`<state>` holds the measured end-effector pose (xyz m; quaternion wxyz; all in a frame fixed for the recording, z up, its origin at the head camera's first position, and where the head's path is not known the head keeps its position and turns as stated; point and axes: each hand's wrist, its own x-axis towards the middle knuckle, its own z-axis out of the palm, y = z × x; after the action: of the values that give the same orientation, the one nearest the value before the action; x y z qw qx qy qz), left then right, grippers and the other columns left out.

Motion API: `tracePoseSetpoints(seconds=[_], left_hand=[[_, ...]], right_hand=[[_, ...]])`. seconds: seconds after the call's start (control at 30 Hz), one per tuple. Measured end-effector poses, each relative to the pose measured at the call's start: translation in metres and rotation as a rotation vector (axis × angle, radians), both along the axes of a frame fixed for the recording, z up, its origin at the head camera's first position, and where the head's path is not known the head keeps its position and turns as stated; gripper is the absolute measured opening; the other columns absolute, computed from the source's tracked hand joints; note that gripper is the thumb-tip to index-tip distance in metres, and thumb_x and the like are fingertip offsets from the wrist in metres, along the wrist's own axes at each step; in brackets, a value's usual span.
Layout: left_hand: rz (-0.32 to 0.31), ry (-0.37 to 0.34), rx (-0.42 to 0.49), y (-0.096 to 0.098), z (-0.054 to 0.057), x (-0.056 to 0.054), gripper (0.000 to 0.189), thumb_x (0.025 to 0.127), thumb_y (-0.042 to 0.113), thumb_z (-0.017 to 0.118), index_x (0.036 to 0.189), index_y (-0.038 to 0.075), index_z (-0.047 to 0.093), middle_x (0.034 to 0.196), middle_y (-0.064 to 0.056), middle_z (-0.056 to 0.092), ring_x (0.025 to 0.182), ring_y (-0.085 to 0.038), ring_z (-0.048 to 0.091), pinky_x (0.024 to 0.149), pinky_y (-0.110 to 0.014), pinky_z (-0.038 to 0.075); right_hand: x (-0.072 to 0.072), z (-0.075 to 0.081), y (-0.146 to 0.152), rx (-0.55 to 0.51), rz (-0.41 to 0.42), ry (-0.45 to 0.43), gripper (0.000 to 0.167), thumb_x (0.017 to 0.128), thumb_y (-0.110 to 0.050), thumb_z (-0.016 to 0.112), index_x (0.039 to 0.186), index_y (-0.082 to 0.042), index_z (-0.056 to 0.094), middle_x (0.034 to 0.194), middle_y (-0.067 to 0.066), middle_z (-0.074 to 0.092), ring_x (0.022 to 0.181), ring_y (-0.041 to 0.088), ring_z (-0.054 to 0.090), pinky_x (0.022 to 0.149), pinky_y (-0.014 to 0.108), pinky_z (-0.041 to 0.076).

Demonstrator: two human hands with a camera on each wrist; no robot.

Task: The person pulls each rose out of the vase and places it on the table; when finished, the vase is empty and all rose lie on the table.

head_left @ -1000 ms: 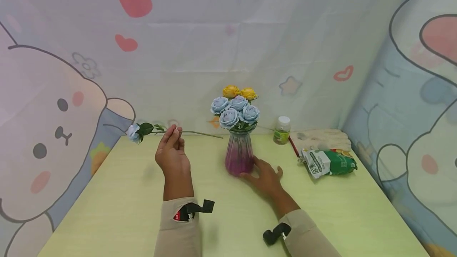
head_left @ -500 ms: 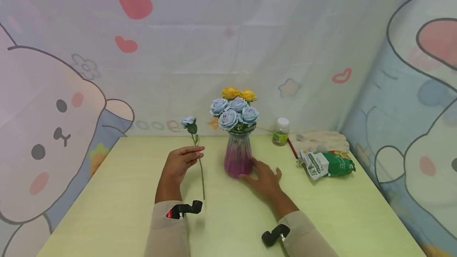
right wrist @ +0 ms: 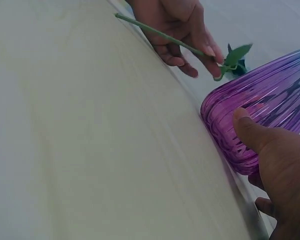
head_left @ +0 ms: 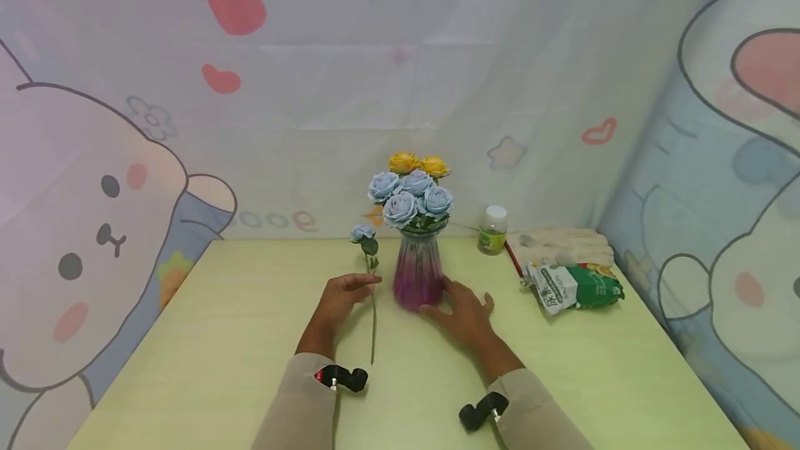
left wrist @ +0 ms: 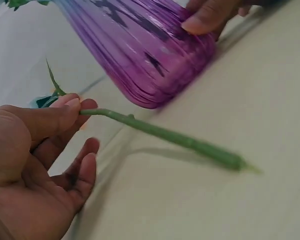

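My left arm, in its beige sleeve (head_left: 294, 408), reaches in from the near side and leans right toward the far side. At its end my left hand (head_left: 340, 297) is turned in toward the middle of the table (head_left: 187, 339), thumb and fingertips pinching the stem of a single blue rose (head_left: 369, 247). The rose stands nearly upright just left of the vase (head_left: 417, 273), bloom on top, apart from the glass.

The vase is upright and holds blue roses (head_left: 401, 209), with yellow roses (head_left: 404, 162) behind. My right hand (head_left: 465, 314) curls round its base from the near right, the arm slanting in from the near right; one finger sticks out away from the glass.

Farther right, on the far side, are a white-capped jar (head_left: 492, 231), a red stick (head_left: 514, 257), a pale glove (head_left: 562, 245) and a green-and-white packet (head_left: 578, 287), which only the head view shows.

The left wrist view alone shows the stem bending just past my pinch and ending in a thin, pale tip. The right wrist view shows my right thumb lying along the vase's ribbed purple side; how far the fingers reach behind, I cannot tell.
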<state>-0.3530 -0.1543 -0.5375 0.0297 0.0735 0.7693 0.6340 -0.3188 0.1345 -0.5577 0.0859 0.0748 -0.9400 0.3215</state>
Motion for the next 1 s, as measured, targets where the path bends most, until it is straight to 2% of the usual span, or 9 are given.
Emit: tracePoseSetpoints(seconds=[0.07,0.2,0.3,0.43,0.53,0.6,0.77,0.9,1.0], left_hand=[[0.007,0.048,-0.064,0.003,-0.005,-0.002,0.021,0.105,0.012,0.073,0.123,0.009,0.084,0.138,-0.011,0.077,0.136,-0.033,0.068,0.115,-0.052,0.055],[0.026,0.126,-0.225,0.009,-0.013,-0.003,0.022,0.105,0.013,0.074,0.124,0.011,0.083,0.138,-0.013,0.077,0.126,-0.039,0.075,0.111,-0.057,0.057],[0.028,0.171,-0.305,0.014,-0.015,0.0,0.025,0.105,0.014,0.074,0.129,0.013,0.082,0.142,-0.013,0.075,0.129,-0.041,0.073,0.111,-0.059,0.056],[0.037,0.205,-0.351,0.019,-0.017,0.005,0.024,0.102,0.014,0.077,0.126,0.013,0.083,0.145,-0.018,0.071,0.136,-0.045,0.065,0.112,-0.063,0.054],[0.064,0.213,-0.371,0.021,-0.019,0.006,0.022,0.099,0.013,0.082,0.12,0.012,0.085,0.143,-0.02,0.071,0.131,-0.044,0.067,0.109,-0.063,0.056],[0.09,0.202,-0.375,0.022,-0.018,0.006,0.021,0.096,0.014,0.085,0.117,0.012,0.086,0.139,-0.019,0.074,0.122,-0.041,0.072,0.106,-0.06,0.058],[0.152,0.196,-0.337,0.026,-0.008,0.009,0.018,0.097,0.016,0.084,0.113,0.008,0.086,0.13,-0.018,0.079,0.103,-0.038,0.079,0.094,-0.056,0.063],[0.248,0.267,-0.309,0.029,0.009,0.011,0.023,0.1,0.019,0.081,0.116,0.003,0.084,0.132,-0.021,0.077,0.115,-0.044,0.076,0.096,-0.059,0.063],[0.298,0.342,-0.253,0.032,0.027,0.013,0.026,0.1,0.02,0.083,0.119,0.002,0.082,0.132,-0.02,0.077,0.125,-0.043,0.071,0.102,-0.06,0.061]], right_hand=[[-0.001,-0.001,0.0,0.001,0.0,0.011,0.088,0.095,-0.069,0.074,0.165,-0.02,0.051,0.162,0.011,0.061,0.152,0.039,0.055,0.124,0.084,0.011],[-0.002,-0.003,0.001,0.009,0.004,0.003,0.089,0.096,-0.071,0.072,0.166,-0.021,0.05,0.163,0.011,0.059,0.154,0.038,0.053,0.124,0.084,0.011],[-0.002,-0.005,0.002,0.007,0.005,0.0,0.088,0.096,-0.071,0.071,0.166,-0.022,0.049,0.164,0.011,0.059,0.155,0.038,0.052,0.125,0.084,0.011],[-0.002,-0.006,0.003,0.002,0.007,0.019,0.087,0.096,-0.07,0.072,0.165,-0.022,0.051,0.162,0.012,0.06,0.154,0.039,0.053,0.124,0.085,0.011],[-0.001,-0.007,0.003,0.0,0.009,0.023,0.087,0.096,-0.069,0.072,0.165,-0.021,0.051,0.162,0.012,0.06,0.153,0.039,0.053,0.124,0.085,0.011],[-0.001,-0.008,0.003,0.002,0.008,0.017,0.087,0.096,-0.07,0.071,0.165,-0.022,0.05,0.162,0.011,0.06,0.154,0.039,0.053,0.124,0.084,0.011],[-0.001,-0.008,0.004,0.008,0.003,0.016,0.088,0.096,-0.072,0.07,0.166,-0.022,0.05,0.162,0.01,0.061,0.154,0.038,0.053,0.125,0.084,0.012],[0.0,-0.006,0.003,0.006,0.006,0.028,0.087,0.096,-0.071,0.07,0.165,-0.021,0.051,0.161,0.011,0.061,0.153,0.039,0.054,0.123,0.085,0.013],[0.0,-0.006,0.002,0.008,0.008,0.026,0.086,0.097,-0.07,0.071,0.164,-0.02,0.052,0.161,0.011,0.061,0.153,0.038,0.054,0.123,0.085,0.013]])
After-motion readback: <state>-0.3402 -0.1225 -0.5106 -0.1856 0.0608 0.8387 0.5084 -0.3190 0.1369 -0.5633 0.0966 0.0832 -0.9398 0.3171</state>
